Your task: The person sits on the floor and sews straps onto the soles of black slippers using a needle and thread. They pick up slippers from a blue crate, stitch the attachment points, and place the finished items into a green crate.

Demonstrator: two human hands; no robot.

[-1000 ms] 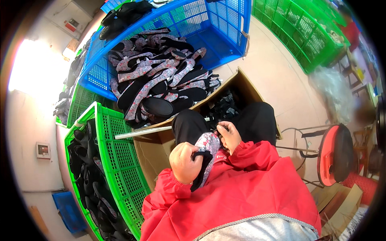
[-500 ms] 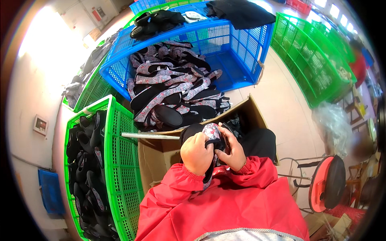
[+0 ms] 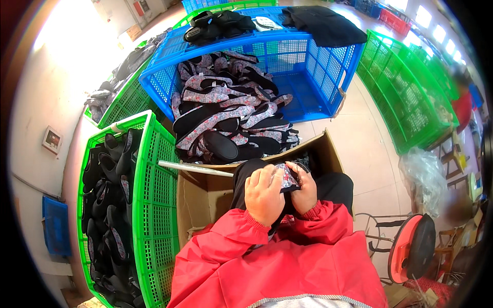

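Observation:
Over my lap I hold a floral fabric shoe [image 3: 289,177], grey-white with red flowers and a black edge. My left hand [image 3: 264,196] is closed on its left side, knuckles up, and covers much of it. From the other side, my right hand [image 3: 305,191] pinches the shoe, with the thumb near the black edge and the fingers along the fabric. Beyond my hands lies a heap of similar floral shoes [image 3: 208,123] with black soles, spilling out of a blue plastic crate [image 3: 303,97] turned on its side.
At my left stands a green crate [image 3: 154,205] full of black shoes [image 3: 110,205]. An open cardboard box [image 3: 195,200] sits by my knees, a pale rod [image 3: 195,168] across its edge. Black shoes and cloth [image 3: 328,25] top the blue crate. A red-and-black round stool [image 3: 411,249] stands right.
My left hand has rolled over so its back faces up. The shoe has turned between my hands, showing its floral side and black edge. The whole view has shifted slightly.

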